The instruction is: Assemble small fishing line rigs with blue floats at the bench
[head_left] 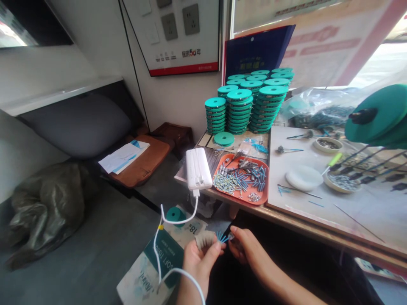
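My left hand [203, 259] is closed in a pinch on a small fan of thin blue strands [222, 238]. A beige wrap [205, 239] covers part of its fingers. Close beside it on the right, my right hand [244, 245] has its thumb and fingertips pressed together at the ends of the strands. A small greyish piece shows at those fingertips, too small to name. Both hands are low in the view, in front of the table edge. Beyond them lies an orange tray [266, 192] of small metal and coloured pieces.
Stacks of green discs [240, 110] stand at the back of the table. A white power bank [199, 167] with a white cable juts from its left edge. On the right are a white round lid [303, 178], small bowls and thin rods. A tissue box [149, 271] stands below left.
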{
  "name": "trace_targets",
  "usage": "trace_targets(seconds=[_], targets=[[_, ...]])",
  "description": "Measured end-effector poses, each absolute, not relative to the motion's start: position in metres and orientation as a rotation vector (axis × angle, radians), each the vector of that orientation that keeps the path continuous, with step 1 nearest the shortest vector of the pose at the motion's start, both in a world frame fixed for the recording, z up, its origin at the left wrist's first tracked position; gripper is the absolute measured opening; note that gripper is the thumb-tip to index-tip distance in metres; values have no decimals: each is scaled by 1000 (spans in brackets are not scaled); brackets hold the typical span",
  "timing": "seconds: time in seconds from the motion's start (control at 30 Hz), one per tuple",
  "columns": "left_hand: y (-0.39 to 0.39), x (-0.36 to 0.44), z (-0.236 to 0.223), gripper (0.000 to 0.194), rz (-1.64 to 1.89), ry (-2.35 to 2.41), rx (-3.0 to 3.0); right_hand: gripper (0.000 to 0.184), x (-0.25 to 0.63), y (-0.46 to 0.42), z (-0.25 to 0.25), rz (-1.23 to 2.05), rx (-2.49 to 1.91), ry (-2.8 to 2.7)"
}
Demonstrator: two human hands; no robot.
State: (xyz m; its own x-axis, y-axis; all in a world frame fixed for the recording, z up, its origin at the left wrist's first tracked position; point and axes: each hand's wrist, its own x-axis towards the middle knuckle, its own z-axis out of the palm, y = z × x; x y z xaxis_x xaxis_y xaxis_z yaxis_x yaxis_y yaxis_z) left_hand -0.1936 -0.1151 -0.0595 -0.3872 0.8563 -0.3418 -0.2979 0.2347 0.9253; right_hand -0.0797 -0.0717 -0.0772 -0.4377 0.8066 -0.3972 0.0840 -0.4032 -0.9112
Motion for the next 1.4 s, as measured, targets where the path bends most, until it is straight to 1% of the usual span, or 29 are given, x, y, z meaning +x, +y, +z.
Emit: trace_targets(seconds=[0.2, 0.57, 0.77, 1.03, 1.4], targets=[[-115, -195, -61, 18, 1364, 1383, 607, 55, -80, -71, -80, 1903, -1235, -1289], [-115, -195, -59, 20, 1329, 1361, 576, 57, -80, -72, -80, 1919, -1234, -1266], [-116, -196, -61, 20, 1340, 1330, 527, 53, -79, -72, -81, 1919, -1219, -1231], [-115, -196, -61, 17, 1277, 1280, 584, 53, -80, -73, -82, 1941, -1188, -1232], [-115, -197, -61, 21, 1227, 1276, 630, 54, -81, -72, -78, 1958, -1161, -1243]])
